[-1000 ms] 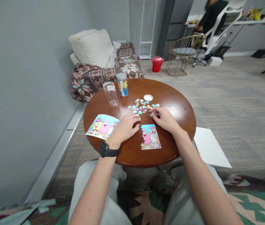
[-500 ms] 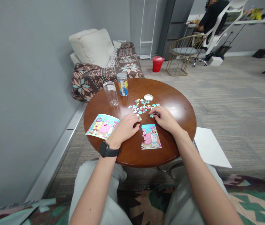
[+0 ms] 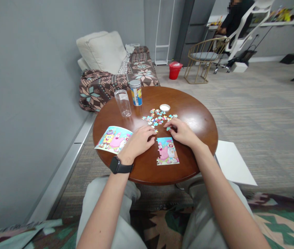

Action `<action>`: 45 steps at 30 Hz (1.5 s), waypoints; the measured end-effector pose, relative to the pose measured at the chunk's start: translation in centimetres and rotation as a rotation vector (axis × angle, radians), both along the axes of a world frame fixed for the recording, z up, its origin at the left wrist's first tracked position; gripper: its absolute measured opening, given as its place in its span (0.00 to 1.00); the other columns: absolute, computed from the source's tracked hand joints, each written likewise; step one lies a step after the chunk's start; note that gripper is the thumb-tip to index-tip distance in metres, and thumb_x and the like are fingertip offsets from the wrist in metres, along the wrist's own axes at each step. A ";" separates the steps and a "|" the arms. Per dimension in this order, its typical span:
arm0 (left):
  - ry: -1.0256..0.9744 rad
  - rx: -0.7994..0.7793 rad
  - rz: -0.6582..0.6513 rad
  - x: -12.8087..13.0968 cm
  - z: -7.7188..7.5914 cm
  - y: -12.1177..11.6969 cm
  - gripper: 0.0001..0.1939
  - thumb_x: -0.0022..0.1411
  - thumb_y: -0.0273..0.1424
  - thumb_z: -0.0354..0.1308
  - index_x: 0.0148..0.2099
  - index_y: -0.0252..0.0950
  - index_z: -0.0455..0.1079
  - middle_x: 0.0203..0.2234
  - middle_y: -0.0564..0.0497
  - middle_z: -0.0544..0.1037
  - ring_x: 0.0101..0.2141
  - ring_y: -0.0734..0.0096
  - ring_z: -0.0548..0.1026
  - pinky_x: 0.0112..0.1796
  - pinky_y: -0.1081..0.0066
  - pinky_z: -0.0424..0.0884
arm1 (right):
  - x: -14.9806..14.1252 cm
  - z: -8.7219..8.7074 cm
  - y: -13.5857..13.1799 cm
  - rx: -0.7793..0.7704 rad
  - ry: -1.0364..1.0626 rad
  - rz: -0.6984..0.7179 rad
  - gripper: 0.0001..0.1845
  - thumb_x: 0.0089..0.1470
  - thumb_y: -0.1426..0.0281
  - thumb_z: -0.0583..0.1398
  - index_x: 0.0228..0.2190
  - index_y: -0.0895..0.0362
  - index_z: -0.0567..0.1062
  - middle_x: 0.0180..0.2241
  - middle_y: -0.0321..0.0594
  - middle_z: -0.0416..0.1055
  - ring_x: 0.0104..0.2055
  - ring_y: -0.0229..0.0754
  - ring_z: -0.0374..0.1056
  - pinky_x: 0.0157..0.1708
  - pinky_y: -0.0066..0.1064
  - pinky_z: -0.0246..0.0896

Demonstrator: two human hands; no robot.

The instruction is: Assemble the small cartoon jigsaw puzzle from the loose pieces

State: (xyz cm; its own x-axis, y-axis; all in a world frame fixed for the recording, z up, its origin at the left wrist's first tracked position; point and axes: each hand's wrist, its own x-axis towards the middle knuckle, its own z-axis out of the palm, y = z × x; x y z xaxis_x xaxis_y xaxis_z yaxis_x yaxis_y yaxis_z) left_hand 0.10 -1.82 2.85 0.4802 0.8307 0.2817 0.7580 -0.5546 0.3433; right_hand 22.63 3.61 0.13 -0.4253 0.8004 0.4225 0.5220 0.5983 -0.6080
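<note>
My right hand (image 3: 183, 132) is just above the partly joined jigsaw puzzle (image 3: 168, 151), its thumb and fingers closed on a light-blue puzzle piece (image 3: 168, 128). My left hand (image 3: 141, 140) rests on the table left of the puzzle, thumb apart from the curved fingers. By its fingertips lies a loose puzzle piece (image 3: 156, 131); whether they touch it I cannot tell. The joined part shows a pink starfish and a figure in white, with a jagged left edge. Beyond both hands spreads a pile of loose puzzle pieces (image 3: 158, 119). Partly behind my left hand lies the picture sheet (image 3: 113, 139).
On the round brown table (image 3: 196, 152) stand a clear glass (image 3: 123, 103) and a printed tin (image 3: 136, 94), with a round lid (image 3: 165, 108) behind the pieces. A patterned sofa (image 3: 141, 69) is beyond. A person (image 3: 236, 20) sits farther off, near a red bin (image 3: 175, 71).
My right hand has shifted very slightly left with the puzzle piece between its fingers. My left hand and the joined puzzle look the same.
</note>
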 end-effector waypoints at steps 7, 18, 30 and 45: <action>-0.022 -0.008 0.012 0.0 -0.1 -0.1 0.14 0.64 0.24 0.55 0.51 0.35 0.75 0.51 0.44 0.79 0.53 0.59 0.75 0.58 0.56 0.70 | 0.0 0.1 0.0 0.012 0.026 0.028 0.23 0.42 0.84 0.52 0.35 0.54 0.78 0.39 0.42 0.74 0.44 0.47 0.70 0.50 0.42 0.66; -0.013 0.014 -0.013 0.0 -0.3 0.0 0.12 0.64 0.24 0.56 0.47 0.36 0.78 0.49 0.45 0.80 0.52 0.60 0.76 0.58 0.55 0.71 | 0.1 0.1 -0.1 -0.003 0.000 0.031 0.22 0.40 0.83 0.53 0.35 0.54 0.78 0.38 0.41 0.74 0.42 0.47 0.70 0.47 0.40 0.66; -0.005 0.003 0.013 0.1 -0.2 0.0 0.13 0.66 0.25 0.55 0.48 0.34 0.77 0.53 0.44 0.79 0.55 0.61 0.74 0.60 0.57 0.68 | 0.0 0.1 -0.1 -0.015 0.018 0.007 0.17 0.45 0.82 0.55 0.34 0.55 0.77 0.37 0.41 0.74 0.36 0.43 0.69 0.40 0.36 0.67; -0.010 -0.002 0.024 0.1 0.0 -0.1 0.11 0.67 0.26 0.54 0.43 0.33 0.79 0.49 0.44 0.77 0.51 0.60 0.74 0.56 0.60 0.71 | 0.1 -0.2 0.1 0.010 0.053 0.013 0.17 0.44 0.81 0.55 0.34 0.54 0.77 0.37 0.42 0.72 0.39 0.45 0.68 0.43 0.38 0.67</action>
